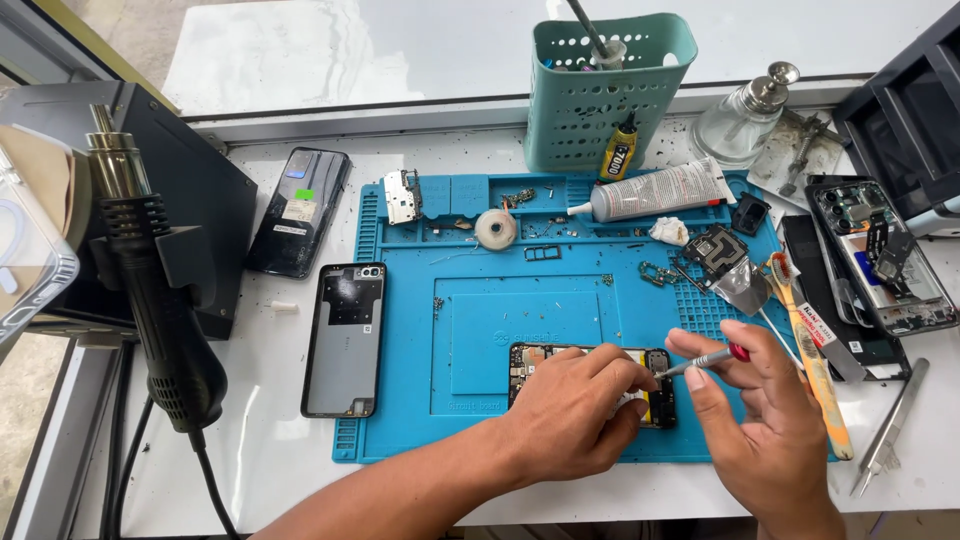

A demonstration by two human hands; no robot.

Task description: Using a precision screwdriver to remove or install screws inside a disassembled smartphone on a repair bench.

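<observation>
An opened phone [540, 362] with its back removed lies on the blue work mat [500, 320] near the front edge. My left hand [575, 410] rests on top of the phone, pressing it down and covering most of it. My right hand [765, 420] holds a small screwdriver [700, 362] with a red cap, its tip pointing at the phone's right end by the yellow part. A phone back cover [345, 340] lies face down at the mat's left edge.
A hot air gun [150, 290] stands at left on a black station. Another phone [298, 210], a teal basket [600, 90], a glue tube [660, 190], a glass bottle [740, 120], a toothbrush [810, 350], tweezers [890, 430] and an opened phone [880, 255] surround the mat.
</observation>
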